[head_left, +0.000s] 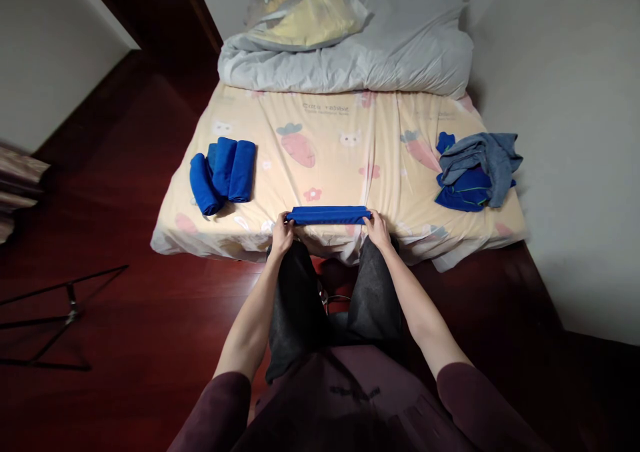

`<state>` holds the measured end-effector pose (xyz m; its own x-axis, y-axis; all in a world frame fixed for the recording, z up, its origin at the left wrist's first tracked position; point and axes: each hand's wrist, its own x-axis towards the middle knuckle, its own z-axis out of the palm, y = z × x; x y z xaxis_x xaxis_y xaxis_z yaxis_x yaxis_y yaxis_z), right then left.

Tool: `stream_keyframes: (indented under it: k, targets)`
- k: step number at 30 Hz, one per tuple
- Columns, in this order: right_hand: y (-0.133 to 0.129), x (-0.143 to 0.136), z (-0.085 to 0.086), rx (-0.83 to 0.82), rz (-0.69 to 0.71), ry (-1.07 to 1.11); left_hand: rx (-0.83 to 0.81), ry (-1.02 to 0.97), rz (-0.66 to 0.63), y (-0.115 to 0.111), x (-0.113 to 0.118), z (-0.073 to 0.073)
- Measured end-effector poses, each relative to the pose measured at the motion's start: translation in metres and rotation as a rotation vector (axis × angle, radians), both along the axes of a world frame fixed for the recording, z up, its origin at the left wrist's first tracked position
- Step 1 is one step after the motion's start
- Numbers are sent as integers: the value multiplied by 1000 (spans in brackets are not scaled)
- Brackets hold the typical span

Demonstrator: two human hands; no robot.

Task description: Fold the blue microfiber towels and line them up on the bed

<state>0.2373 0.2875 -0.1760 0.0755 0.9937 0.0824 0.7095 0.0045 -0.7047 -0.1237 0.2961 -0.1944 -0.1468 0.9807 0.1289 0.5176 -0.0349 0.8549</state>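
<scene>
A blue cloth [330, 215], folded or rolled into a long narrow strip, lies crosswise near the front edge of the bed. My left hand [283, 233] grips its left end, and my right hand [377, 229] grips its right end, thumbs and fingers closed on the fabric. Several blue rolls [242, 172] lie side by side on the left part of the bed. On the right part is a loose pile with a blue garment [465, 191] under a grey-blue one [483, 159].
The bed [340, 132] has a printed yellow sheet. A grey quilt [400, 45] and a yellow pillow [320, 19] in a clear cover lie at its far end. Black stand legs [70, 305] are on the floor at left. A wall rises at right.
</scene>
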Motion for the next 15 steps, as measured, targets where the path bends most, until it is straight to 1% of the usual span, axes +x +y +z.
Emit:
stream_keyframes:
  k: [6,15]
  targets:
    - [4,0,-2,-78,-20,-42,-13,-9,48,3,-2,-6]
    - [8,-6,-6,-118,-12,-167,-57,52,138,9,-2,-11]
